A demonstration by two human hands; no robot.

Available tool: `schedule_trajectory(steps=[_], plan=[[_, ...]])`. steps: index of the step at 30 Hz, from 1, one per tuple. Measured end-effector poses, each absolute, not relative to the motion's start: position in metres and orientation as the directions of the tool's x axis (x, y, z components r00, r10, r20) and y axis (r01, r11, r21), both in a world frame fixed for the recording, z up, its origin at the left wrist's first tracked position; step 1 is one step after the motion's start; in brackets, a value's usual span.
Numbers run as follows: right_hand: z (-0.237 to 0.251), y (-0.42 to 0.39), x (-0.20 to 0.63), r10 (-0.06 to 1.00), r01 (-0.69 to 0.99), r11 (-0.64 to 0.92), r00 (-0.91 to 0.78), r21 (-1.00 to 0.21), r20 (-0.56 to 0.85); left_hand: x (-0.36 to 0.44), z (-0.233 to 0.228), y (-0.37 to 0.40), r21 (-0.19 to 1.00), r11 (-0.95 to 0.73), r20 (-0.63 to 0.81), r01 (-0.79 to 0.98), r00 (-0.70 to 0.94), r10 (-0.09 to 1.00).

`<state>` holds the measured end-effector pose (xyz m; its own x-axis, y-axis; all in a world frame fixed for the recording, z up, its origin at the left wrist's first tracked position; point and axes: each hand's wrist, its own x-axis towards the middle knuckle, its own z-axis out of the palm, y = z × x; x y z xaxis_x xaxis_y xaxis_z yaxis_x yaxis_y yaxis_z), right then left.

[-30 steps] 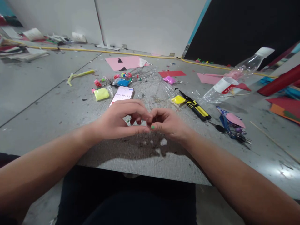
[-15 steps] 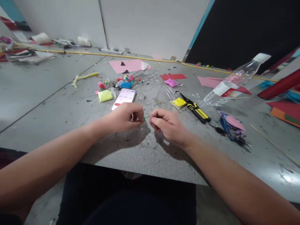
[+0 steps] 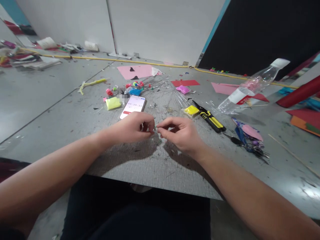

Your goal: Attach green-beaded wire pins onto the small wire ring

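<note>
Together, the left hand (image 3: 138, 126) and right hand (image 3: 182, 135), fingers (image 3: 167, 123) narrowed, pinch a tiny, indistinct piece (image 3: 155, 128) near the phone (image 3: 134, 103) on the tabletop (image 3: 162, 105).

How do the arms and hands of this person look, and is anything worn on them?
The left hand and right hand are ungloved, with no ring, watch or bracelet visible. Both forearms look bare; no sleeve or cable shows clearly.
</note>
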<state>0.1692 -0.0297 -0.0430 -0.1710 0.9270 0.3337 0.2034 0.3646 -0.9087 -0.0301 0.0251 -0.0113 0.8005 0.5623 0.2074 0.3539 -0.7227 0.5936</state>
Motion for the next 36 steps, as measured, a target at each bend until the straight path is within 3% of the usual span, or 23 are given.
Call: schedule_trajectory(steps=[3, 9, 13, 22, 29, 36], plan=[[-0.041, -0.031, 0.170, 0.893, 0.240, 0.444, -0.198, -0.863, 0.404, -0.029, -0.012, 0.026, 0.664, -0.648, 0.185, 0.373, 0.758, 0.625], [-0.034, -0.036, 0.168, 0.656, 0.333, 0.753, -0.325, -0.567, 0.681, -0.028, -0.010, 0.024, 0.893, -0.345, 0.049, 0.289, 0.700, 0.713], [-0.033, -0.038, 0.165, 0.613, 0.289, 0.789, -0.319, -0.542, 0.723, -0.029, -0.005, 0.019, 0.971, -0.158, -0.024, 0.181, 0.727, 0.686], [-0.036, -0.038, 0.165, 0.547, 0.305, 0.833, -0.329, -0.462, 0.770, -0.028, -0.001, 0.012, 0.987, 0.112, -0.163, 0.119, 0.737, 0.656], [-0.033, -0.040, 0.164, 0.556, 0.305, 0.828, -0.327, -0.471, 0.764, -0.027, 0.002, 0.009, 0.953, 0.290, -0.264, 0.088, 0.712, 0.651], [-0.033, -0.043, 0.164, 0.692, 0.194, 0.720, -0.265, -0.666, 0.672, -0.027, 0.003, 0.007, 0.951, 0.283, -0.281, 0.121, 0.721, 0.633]])
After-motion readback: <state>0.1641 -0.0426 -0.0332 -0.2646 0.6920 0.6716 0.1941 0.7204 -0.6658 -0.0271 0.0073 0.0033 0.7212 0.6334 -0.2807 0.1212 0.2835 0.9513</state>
